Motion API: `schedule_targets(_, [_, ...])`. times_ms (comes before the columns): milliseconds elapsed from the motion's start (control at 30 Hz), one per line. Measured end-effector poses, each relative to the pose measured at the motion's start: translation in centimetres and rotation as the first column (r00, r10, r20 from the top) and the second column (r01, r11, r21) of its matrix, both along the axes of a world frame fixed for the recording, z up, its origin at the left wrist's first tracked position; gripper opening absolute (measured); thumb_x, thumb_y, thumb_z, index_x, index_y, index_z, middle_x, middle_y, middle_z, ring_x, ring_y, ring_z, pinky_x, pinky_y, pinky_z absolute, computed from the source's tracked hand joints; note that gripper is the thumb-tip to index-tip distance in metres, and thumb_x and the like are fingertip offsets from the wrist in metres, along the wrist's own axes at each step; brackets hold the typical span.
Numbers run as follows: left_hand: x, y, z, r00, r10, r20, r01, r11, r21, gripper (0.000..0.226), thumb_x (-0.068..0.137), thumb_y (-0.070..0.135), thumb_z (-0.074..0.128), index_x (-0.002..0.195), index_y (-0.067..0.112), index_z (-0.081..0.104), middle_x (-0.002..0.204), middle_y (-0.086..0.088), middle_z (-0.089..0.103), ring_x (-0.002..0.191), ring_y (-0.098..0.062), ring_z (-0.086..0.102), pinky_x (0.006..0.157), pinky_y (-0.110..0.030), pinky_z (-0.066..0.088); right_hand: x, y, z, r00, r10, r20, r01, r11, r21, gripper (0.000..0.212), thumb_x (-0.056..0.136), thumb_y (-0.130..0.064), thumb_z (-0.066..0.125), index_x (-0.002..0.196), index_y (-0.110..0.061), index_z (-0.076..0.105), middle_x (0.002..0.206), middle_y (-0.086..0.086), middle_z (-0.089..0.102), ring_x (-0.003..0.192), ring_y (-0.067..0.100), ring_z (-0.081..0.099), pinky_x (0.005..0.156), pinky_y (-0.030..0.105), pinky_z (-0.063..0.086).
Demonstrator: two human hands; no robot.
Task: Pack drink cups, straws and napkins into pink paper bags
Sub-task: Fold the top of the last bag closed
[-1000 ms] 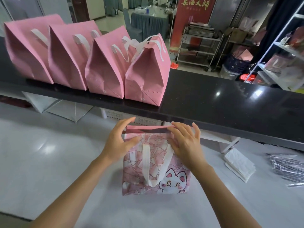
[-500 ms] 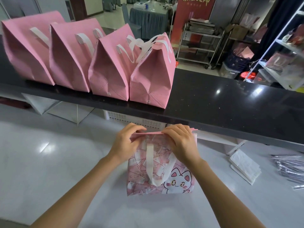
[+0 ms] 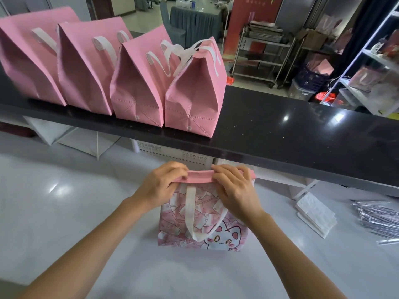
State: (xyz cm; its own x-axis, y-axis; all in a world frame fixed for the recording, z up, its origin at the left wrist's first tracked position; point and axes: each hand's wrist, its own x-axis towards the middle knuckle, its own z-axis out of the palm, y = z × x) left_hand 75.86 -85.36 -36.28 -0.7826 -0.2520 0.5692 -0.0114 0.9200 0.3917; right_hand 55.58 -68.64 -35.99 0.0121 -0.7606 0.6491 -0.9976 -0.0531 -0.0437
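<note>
A pink printed bag (image 3: pixel 200 221) with a cartoon cat stands on the white table (image 3: pixel 64 223), just in front of the person. The left hand (image 3: pixel 160 186) and the right hand (image 3: pixel 235 190) both grip its folded pink top edge, fingers (image 3: pixel 226 171) curled over the fold and clamped on it, one hand at each side. A white handle hangs down the bag's front. Four plain pink bags (image 3: pixel 190 93) with white handles stand side by side, touching, on the black shelf (image 3: pixel 291 139) above the table. To the right on the table lie a stack of white napkins (image 3: pixel 316 214) and, beside it, a pile of wrapped straws (image 3: pixel 377 219).
</note>
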Motion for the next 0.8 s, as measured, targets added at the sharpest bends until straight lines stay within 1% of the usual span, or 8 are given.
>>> schedule_targets(133, [0.5,0.6,0.3,0.999,-0.029,0.041,0.031,0.998,-0.059,0.014,0.086,-0.005,0.066,0.097,0.003,0.067,0.108,-0.003,0.064,0.094,-0.019,0.063,0.078,-0.024,0.053,-0.8,1.6,-0.4,1.0,0.02,-0.001,-0.02,1.0,-0.002,0.011,0.099,-0.015,0.064,0.104,-0.012,0.073,0.127,0.002,0.068,0.115,0.021,0.063,0.097,0.043,0.042])
schedule_targets(233, [0.7,1.2,0.4,0.998,-0.029,0.052,0.034,0.995,-0.09,0.015,0.086,-0.001,0.067,0.1,0.003,0.066,0.108,-0.002,0.063,0.092,-0.018,0.061,0.077,-0.025,0.052,-1.1,2.2,-0.8,0.999,0.03,-0.012,-0.03,1.0,-0.001,0.012,0.099,-0.013,0.065,0.108,-0.012,0.072,0.129,0.002,0.067,0.114,0.022,0.063,0.097,0.043,0.043])
schedule_targets(367, [0.7,1.7,0.4,0.999,-0.03,0.033,0.033,0.993,-0.113,0.008,0.092,0.004,0.061,0.098,0.004,0.066,0.103,-0.002,0.062,0.086,-0.017,0.059,0.072,-0.029,0.052,-1.1,2.3,-0.5,0.999,-0.046,0.007,0.046,0.999,-0.013,0.036,0.092,0.001,0.058,0.125,-0.011,0.063,0.133,0.004,0.064,0.115,0.023,0.061,0.101,0.044,0.04])
schedule_targets(500, [0.8,1.9,0.2,0.999,-0.018,0.044,0.022,0.995,-0.097,0.024,0.096,0.003,0.053,0.116,0.005,0.066,0.109,-0.001,0.065,0.093,-0.017,0.059,0.078,-0.028,0.052,-2.8,3.6,-0.1,0.981,-0.186,0.062,0.186,0.982,0.017,0.037,0.093,-0.008,0.056,0.129,-0.011,0.061,0.136,0.004,0.062,0.121,0.025,0.057,0.108,0.048,0.034])
schedule_targets(567, [0.9,1.9,0.1,0.998,-0.004,0.066,0.011,0.995,-0.104,0.039,0.095,0.003,0.046,0.131,0.005,0.062,0.115,-0.003,0.066,0.098,-0.02,0.06,0.083,-0.029,0.052,-3.7,4.1,-0.4,0.975,-0.192,0.115,0.191,0.981,0.019,0.032,0.1,-0.014,0.046,0.127,-0.008,0.062,0.133,0.006,0.063,0.117,0.028,0.058,0.103,0.049,0.041])
schedule_targets(667, [0.9,1.9,0.1,0.998,-0.01,0.068,0.02,0.99,-0.139,0.043,0.098,0.005,0.044,0.138,0.007,0.059,0.114,-0.006,0.065,0.097,-0.023,0.059,0.083,-0.031,0.052,-4.6,4.1,-0.4,0.981,-0.138,0.136,0.141,0.99,-0.012,0.046,0.11,-0.028,0.026,0.115,-0.005,0.065,0.117,0.008,0.067,0.101,0.029,0.059,0.09,0.045,0.051])
schedule_targets(700, [0.9,2.0,0.1,0.998,-0.018,0.064,0.027,0.988,-0.15,0.041,0.099,0.007,0.045,0.137,0.009,0.06,0.112,-0.006,0.064,0.095,-0.022,0.059,0.081,-0.029,0.052,-4.8,4.1,-0.5,0.983,-0.121,0.14,0.125,0.992,-0.017,0.043,0.11,-0.025,0.028,0.11,-0.004,0.065,0.112,0.008,0.068,0.097,0.029,0.058,0.087,0.043,0.051])
schedule_targets(800, [1.0,1.9,-0.1,0.996,-0.071,0.044,0.078,0.981,-0.179,0.036,0.101,0.009,0.05,0.135,0.013,0.063,0.11,-0.008,0.064,0.09,-0.024,0.057,0.075,-0.031,0.051,-5.3,4.3,-0.9,0.98,-0.128,0.153,0.129,0.992,0.004,0.009,0.096,0.0,0.056,0.1,-0.005,0.062,0.104,0.007,0.066,0.09,0.03,0.057,0.081,0.044,0.051])
